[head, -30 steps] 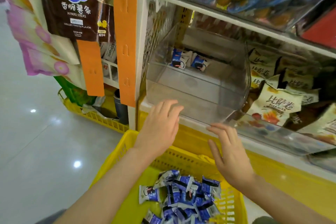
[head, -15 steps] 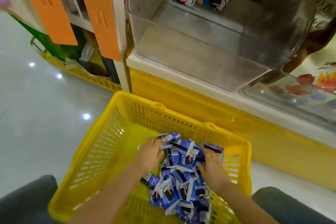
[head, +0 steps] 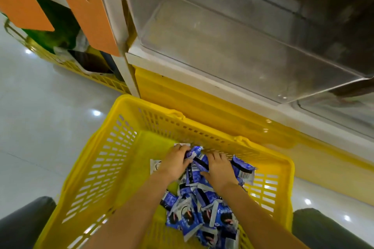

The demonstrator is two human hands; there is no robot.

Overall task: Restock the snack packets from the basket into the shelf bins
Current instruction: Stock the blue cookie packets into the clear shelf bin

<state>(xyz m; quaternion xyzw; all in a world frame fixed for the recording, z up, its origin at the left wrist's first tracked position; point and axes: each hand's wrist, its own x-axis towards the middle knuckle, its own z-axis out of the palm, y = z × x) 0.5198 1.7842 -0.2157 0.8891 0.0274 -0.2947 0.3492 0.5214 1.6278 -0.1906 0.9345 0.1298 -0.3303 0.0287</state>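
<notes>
Two hands work in one yellow basket (head: pixel 105 157). The left hand (head: pixel 175 162) curls its fingers round blue snack packets (head: pixel 202 214) at the far end of the heap. The right hand (head: pixel 219 170) lies over packets just beside it, and its grip cannot be told. The packets, too jumbled to count, fill the basket's right half, and its left half is bare. One clear shelf bin (head: pixel 222 46) sits above the far rim. Two orange strips (head: pixel 87 6) hang far left.

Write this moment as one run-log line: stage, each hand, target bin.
stage: pickup | left hand: grips blue snack packets in yellow plastic basket | right hand: on packets, grip unclear | clear plastic shelf bin: untouched
</notes>
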